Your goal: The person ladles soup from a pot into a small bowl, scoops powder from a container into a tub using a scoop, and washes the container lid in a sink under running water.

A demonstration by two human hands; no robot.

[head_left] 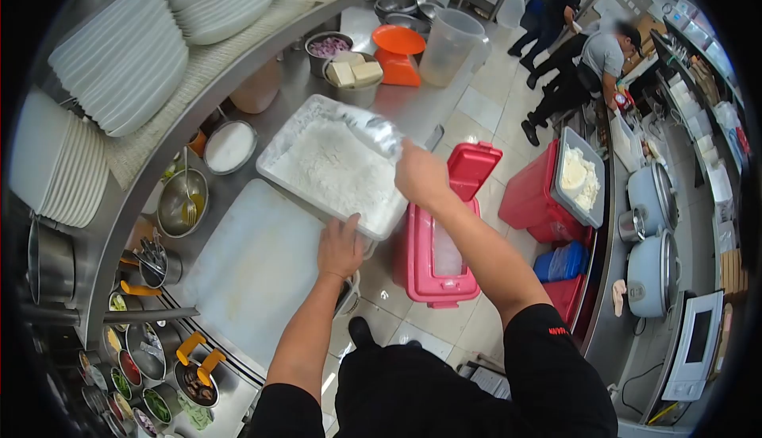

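Note:
A rectangular tray [274, 169] of white powder sits at the counter's edge, beside a white cutting board [254, 255]. My left hand [341, 247] rests at the tray's near edge, its fingers spread. Over the tray's right side is my right hand [421, 174], its fingers closed round a shiny, blurred metal scoop [379, 135]. Below and right of the tray stands a pink bin [421, 255] with its lid [474, 169] raised and pale contents inside.
Behind the tray are an orange scale [398, 55], a clear jug [451, 45] and a pot of pale blocks [355, 73]. Plates [123, 57] line the upper shelf. Two people [607, 61] stand at the back right. A red bin [532, 192] is at right.

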